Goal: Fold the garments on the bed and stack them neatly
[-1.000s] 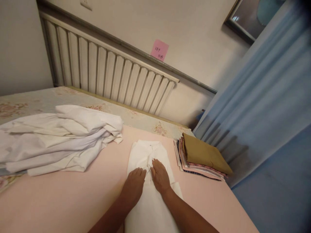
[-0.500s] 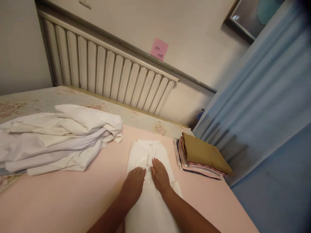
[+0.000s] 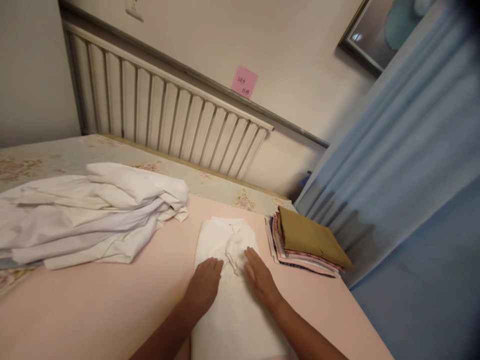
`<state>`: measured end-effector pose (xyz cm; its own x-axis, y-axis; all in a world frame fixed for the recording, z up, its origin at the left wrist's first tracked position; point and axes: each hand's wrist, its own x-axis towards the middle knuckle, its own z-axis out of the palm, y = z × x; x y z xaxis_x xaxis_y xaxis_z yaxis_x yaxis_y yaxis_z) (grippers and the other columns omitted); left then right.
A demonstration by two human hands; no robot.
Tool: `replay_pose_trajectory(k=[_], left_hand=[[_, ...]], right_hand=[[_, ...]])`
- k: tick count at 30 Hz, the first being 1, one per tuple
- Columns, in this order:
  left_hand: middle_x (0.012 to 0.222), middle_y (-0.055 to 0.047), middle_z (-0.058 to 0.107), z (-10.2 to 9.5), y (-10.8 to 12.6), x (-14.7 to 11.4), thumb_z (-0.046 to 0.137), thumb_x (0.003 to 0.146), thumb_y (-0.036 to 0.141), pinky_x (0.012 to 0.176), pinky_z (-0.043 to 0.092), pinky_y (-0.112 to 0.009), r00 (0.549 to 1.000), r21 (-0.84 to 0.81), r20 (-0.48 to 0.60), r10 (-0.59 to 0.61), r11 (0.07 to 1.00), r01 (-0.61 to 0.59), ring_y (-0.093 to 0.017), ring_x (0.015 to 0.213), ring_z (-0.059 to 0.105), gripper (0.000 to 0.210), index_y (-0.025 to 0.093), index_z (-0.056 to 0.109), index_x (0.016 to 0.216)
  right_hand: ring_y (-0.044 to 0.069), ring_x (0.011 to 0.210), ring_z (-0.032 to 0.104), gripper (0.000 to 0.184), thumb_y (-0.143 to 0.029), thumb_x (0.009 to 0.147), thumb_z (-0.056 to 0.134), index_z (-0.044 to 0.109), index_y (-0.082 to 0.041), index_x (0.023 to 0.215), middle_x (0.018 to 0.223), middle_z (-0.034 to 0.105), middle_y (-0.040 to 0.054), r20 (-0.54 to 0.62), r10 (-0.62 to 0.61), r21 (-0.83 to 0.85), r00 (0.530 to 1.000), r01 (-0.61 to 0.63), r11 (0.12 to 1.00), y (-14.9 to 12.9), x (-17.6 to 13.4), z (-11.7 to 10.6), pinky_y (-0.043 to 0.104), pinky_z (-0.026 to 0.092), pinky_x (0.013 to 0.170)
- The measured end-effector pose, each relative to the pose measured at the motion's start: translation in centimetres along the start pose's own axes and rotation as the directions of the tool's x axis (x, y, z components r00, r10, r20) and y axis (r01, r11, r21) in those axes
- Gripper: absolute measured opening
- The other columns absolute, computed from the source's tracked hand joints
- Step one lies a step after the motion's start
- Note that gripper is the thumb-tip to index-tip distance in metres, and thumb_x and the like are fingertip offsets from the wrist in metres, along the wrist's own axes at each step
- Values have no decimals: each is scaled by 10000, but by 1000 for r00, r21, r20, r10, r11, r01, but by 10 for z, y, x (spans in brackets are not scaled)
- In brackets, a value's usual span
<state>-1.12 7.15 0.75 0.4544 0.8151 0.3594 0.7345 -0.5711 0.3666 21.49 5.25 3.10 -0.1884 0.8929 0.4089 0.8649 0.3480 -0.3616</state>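
Note:
A white garment, apparently a shirt [image 3: 234, 305], lies folded lengthwise on the pink cloth [image 3: 150, 305] in front of me. Its far end is rounded, and a small fold of fabric stands crumpled near the middle of its upper part. My left hand [image 3: 208, 281] rests on the shirt's left side, palm down, fingers stretched out. On the right side my right hand [image 3: 258, 275] hovers at or just over the fabric, tilted on its edge with fingers extended; whether it touches is unclear. Neither hand grips anything.
A loose heap of white clothes [image 3: 105, 215] lies to the left. At the right stands a stack of folded cloths [image 3: 311, 237] with a mustard-brown piece on top. Behind are a radiator [image 3: 168, 115] and a pink note [image 3: 244, 81]; a blue curtain [image 3: 405, 165] hangs at the right.
My right hand has moved right, away from the crumpled fold in the middle, which now lies more spread out. My left hand has barely moved. The view has shifted slightly.

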Motion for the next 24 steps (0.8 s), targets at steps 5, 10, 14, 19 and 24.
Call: replay_pose_trajectory(k=[5, 10, 14, 19, 24], left_hand=[[1224, -109, 646, 19, -8, -2, 356, 910, 139, 1003, 447, -437, 997, 31, -76, 31, 999, -29, -243, 1142, 574, 391, 170, 568, 1237], [1252, -110, 637, 32, -12, -3, 343, 903, 112, 1030, 433, -455, 994, 40, -102, 35, 999, -31, -247, 1184, 558, 419, 171, 566, 1253], [1279, -114, 624, 30, -12, -3, 356, 905, 120, 1048, 422, -451, 997, 45, -73, 30, 999, -27, -251, 1220, 536, 419, 159, 559, 1269], [1326, -122, 594, 29, -11, -2, 354, 921, 143, 1056, 416, -452, 997, 49, -72, 1, 999, 3, -257, 1249, 518, 419, 156, 548, 1292], [1313, -124, 600, 30, -11, -2, 369, 916, 128, 1063, 406, -456, 998, 27, -58, -2, 1000, 3, -255, 1246, 519, 394, 165, 593, 1238]], right_hand=[[259, 1404, 328, 565, -283, 959, 454, 293, -223, 1497, 1510, 376, 98, 73, -216, -151, 974, 225, 963, -14, -29, 23, 514, 373, 1117], [251, 1399, 339, 604, -254, 946, 468, 251, -234, 1509, 1499, 398, 93, 62, -227, -224, 972, 235, 946, -19, -32, 35, 512, 373, 1118], [247, 1394, 350, 625, -273, 947, 472, 223, -220, 1518, 1505, 390, 89, 55, -177, -238, 983, 185, 953, -18, -33, 33, 496, 381, 1118], [248, 1382, 373, 635, -299, 953, 469, 207, -200, 1523, 1504, 391, 96, -33, -118, -217, 993, 108, 970, -19, -35, 33, 473, 412, 1103], [252, 1349, 424, 523, -290, 951, 472, 375, -216, 1459, 1459, 458, 94, -22, -112, -222, 993, 105, 969, -19, -34, 34, 480, 425, 1090]])
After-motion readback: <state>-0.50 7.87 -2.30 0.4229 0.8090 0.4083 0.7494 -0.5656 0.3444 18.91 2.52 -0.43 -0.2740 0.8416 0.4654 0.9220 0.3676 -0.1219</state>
